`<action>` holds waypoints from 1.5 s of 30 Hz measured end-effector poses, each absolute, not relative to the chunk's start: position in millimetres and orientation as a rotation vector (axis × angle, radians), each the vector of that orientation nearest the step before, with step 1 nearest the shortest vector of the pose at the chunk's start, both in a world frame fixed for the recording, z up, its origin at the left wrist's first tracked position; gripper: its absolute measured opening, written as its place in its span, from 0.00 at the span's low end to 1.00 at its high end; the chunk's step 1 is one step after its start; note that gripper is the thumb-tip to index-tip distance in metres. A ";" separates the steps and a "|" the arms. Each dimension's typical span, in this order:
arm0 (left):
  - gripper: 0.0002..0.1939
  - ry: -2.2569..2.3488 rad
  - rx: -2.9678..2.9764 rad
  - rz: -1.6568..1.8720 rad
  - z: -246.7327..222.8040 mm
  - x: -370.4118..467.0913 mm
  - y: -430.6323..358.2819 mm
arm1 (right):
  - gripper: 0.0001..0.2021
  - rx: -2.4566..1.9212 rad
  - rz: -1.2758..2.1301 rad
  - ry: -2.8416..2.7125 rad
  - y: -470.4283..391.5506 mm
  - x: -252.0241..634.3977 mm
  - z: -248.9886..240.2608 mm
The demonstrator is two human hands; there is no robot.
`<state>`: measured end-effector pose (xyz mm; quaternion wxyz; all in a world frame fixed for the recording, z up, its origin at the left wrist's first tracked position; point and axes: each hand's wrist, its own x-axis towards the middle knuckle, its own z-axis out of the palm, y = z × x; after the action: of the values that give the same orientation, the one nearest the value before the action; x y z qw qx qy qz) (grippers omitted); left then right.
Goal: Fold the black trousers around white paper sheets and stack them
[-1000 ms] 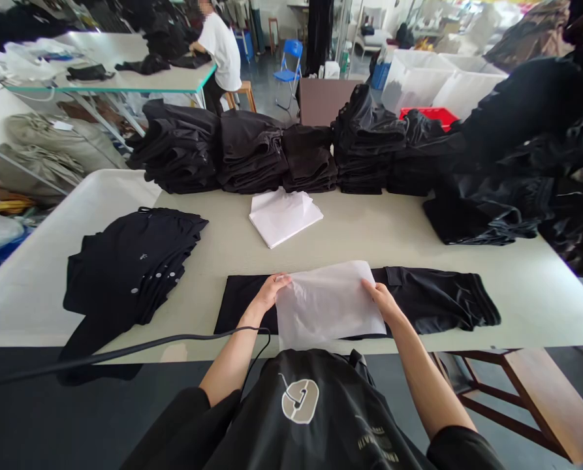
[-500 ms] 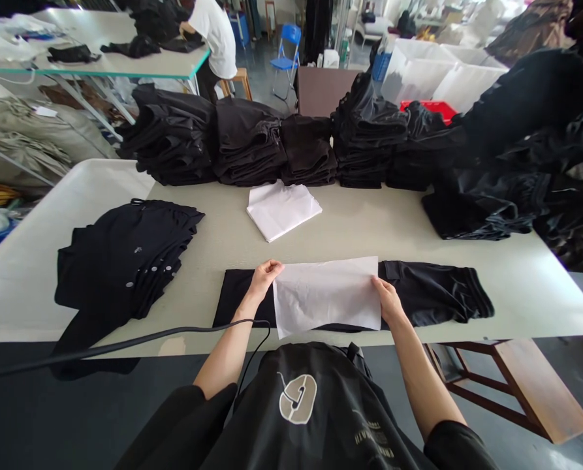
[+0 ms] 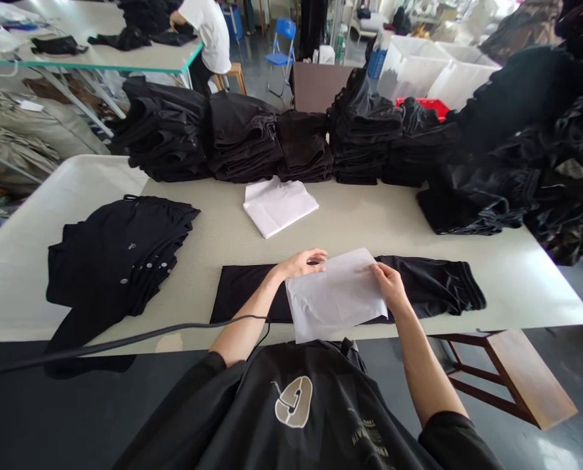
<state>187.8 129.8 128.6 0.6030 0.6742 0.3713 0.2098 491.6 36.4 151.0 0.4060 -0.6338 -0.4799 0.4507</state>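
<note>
Seemingly, the right hand (image 3: 388,282) is positioning a pinched white paper sheet (image 3: 339,294) over a long black cloth garment (image 3: 435,287), lower centre; the left hand (image 3: 301,264), apparently released, is needing edge contact.

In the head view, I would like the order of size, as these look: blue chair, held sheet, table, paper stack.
1. Table
2. Held sheet
3. Paper stack
4. Blue chair, though it stands farthest away

A pale table (image 3: 213,232) carries a stack of white paper (image 3: 280,209); behind the stack stand piles of folded black garments (image 3: 245,143), to its left a dark clothing heap (image 3: 110,251), to its right a black bundle (image 3: 467,209), in front of it a long, flat black garment (image 3: 433,287)
</note>
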 end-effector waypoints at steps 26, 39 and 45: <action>0.17 0.893 1.413 0.473 142.9 147.7 130.8 | 0.24 -1.511 1.026 -0.733 27.2 507.9 130.8; 0.24 1.210 0.912 0.528 13.4 155.7 53.8 | 0.28 -1.953 0.840 -0.868 -17.2 516.3 46.9; 0.20 1.425 1.048 0.698 -5.1 167.2 73.4 | 0.26 -2.000 0.750 -0.985 11.9 522.4 21.8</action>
<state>167.2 73.4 -5.1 0.5810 0.4487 0.6098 0.2987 522.4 11.9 21.8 0.3846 -0.7848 -0.3865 0.2944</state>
